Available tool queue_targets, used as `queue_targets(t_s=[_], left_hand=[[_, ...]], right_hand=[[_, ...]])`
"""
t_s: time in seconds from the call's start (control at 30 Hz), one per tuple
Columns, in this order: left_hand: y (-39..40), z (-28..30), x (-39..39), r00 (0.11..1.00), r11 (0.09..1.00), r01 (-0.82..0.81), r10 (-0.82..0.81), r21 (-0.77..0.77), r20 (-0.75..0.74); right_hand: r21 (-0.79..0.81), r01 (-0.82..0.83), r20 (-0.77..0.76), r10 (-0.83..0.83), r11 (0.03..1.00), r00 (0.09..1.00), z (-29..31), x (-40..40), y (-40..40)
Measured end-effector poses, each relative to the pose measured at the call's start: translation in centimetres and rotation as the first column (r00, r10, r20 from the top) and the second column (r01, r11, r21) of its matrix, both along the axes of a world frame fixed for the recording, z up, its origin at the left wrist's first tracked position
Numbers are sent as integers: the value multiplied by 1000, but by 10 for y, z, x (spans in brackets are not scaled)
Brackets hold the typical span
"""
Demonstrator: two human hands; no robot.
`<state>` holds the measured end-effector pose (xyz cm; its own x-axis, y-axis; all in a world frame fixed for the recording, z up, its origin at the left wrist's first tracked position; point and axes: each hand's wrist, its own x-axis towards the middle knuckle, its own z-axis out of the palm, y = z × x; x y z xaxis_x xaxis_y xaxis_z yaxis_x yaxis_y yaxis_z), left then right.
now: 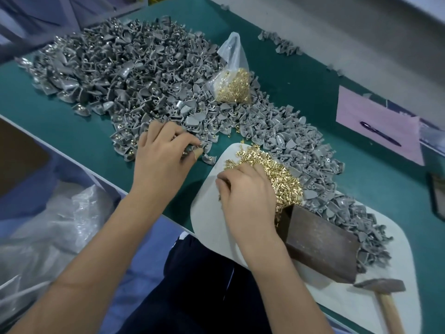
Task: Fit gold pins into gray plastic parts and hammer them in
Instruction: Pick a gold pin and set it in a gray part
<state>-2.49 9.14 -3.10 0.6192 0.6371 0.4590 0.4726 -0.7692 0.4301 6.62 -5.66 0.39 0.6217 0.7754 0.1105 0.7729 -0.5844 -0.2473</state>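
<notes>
A green-topped counter [301, 75] is running diagonally across the frame, carrying a sprawling heap of small gray plastic parts [125, 68] from upper left toward lower right. A white rounded board [209, 201] is lying at lower centre, bearing a dark brown rectangular block [320, 244] and a loose pile of gold pins [281, 179]. A clear plastic bag of gold pins [234, 86] is sitting upper centre. A wooden-handled hammer [385, 292] is resting lower right. The left hand [161, 155] is pinching gray parts at the heap's edge; the right hand [248, 196] is curling its fingers into the loose pins.
</notes>
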Motion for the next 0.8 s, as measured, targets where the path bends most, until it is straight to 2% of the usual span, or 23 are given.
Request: queue_targets(t_s=[0.1,0.17,0.27,0.4,0.6,0.7,0.8], left_hand=[[-9,3,-6,998,1000,24,-24,2,57],[-16,7,-9,993,998,58,-57,0,101],[-35,15,-9,976,987,155,-147,-41,164],[-68,28,6,939,915,323,-276,-244,208],[-106,41,53,836,753,537,-536,-380,119],[-118,45,86,806,755,557,-592,-347,7],[-129,47,119,809,802,531,-576,-272,-117]], right_hand=[[-52,-10,21,11,999,1000,3,0,4],[0,-8,2,8,1000,1000,9,-2,3],[174,41,-70,-29,984,997,20,-2,-16],[426,173,-206,-91,888,974,28,11,-61],[581,416,-349,-248,700,904,33,52,-141],[607,539,-451,-305,584,838,34,67,-176],[624,574,-472,-328,531,818,32,71,-197]])
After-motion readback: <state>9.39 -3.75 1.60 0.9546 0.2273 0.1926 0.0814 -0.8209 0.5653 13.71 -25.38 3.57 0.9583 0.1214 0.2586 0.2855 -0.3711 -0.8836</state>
